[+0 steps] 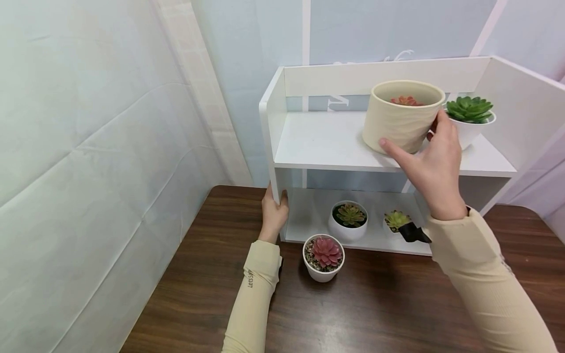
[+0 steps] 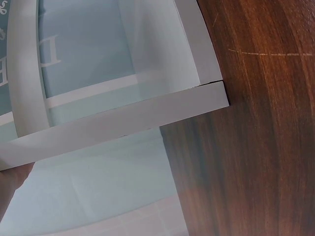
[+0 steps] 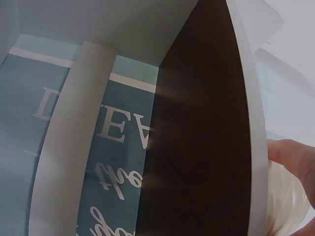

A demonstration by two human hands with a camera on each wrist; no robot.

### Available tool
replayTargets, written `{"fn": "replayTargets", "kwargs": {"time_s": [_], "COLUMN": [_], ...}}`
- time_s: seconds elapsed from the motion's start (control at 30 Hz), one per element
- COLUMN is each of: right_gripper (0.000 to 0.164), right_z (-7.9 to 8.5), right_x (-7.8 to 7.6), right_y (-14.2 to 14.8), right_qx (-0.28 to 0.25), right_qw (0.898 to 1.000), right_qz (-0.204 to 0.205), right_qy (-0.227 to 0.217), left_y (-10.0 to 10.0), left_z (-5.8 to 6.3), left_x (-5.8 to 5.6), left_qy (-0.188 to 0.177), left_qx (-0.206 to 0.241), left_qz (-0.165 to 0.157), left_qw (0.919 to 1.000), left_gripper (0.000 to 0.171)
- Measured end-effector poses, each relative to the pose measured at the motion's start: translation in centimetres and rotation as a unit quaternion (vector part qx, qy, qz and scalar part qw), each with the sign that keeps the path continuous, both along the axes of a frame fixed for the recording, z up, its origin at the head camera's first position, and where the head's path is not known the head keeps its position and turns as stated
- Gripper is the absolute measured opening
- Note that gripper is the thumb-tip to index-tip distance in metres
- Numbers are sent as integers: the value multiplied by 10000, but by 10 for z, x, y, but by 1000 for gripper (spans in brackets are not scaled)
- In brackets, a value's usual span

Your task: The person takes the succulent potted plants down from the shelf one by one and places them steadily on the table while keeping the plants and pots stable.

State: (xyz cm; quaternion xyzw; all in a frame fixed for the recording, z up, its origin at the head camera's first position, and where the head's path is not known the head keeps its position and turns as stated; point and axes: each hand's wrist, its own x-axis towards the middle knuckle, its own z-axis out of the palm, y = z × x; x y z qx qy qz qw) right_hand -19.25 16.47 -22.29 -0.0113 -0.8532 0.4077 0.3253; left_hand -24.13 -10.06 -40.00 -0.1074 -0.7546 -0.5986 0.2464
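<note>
- Right hand (image 1: 436, 164) pinches a cream, round, ceramic-looking pot (image 1: 395, 125) at the upper tier of the white, rectangular, board-built shelf (image 1: 322, 139).
- Pot likely rigid, breakable (hold its sides).
- Left hand (image 1: 274, 214) grips the shelf's left side.

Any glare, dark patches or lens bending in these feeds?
Head: pale glare on the brown table, otherwise fairly sharp; right wrist: very dark panel, washed-out upper right corner, white shelf edge bowing, likely lens distortion; left wrist: fairly even light, no strong glare.

A potted plant (image 1: 323, 262) stands before the shelf (image 1: 324, 139), two plants (image 1: 350, 215) on its lower board (image 1: 306, 208).
</note>
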Motion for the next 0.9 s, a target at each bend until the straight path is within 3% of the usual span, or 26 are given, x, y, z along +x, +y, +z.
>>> {"fn": "replayTargets", "kwargs": {"time_s": [0.57,0.9], "right_gripper": [101,113], "right_z": [0,-2], "right_x": [-10,-15], "right_y": [-5,-7], "right_qx": [-284,-198], "right_qw": [9993,9994], "right_qz": [10,-216], "right_qy": [260,190], "left_y": [1,0], "left_z": [0,-1], "left_x": [0,0], "left_qy": [5,39], "left_qx": [47,-42], "left_qz": [-6,52], "left_qw": [10000,10000], "left_gripper": [41,42]}}
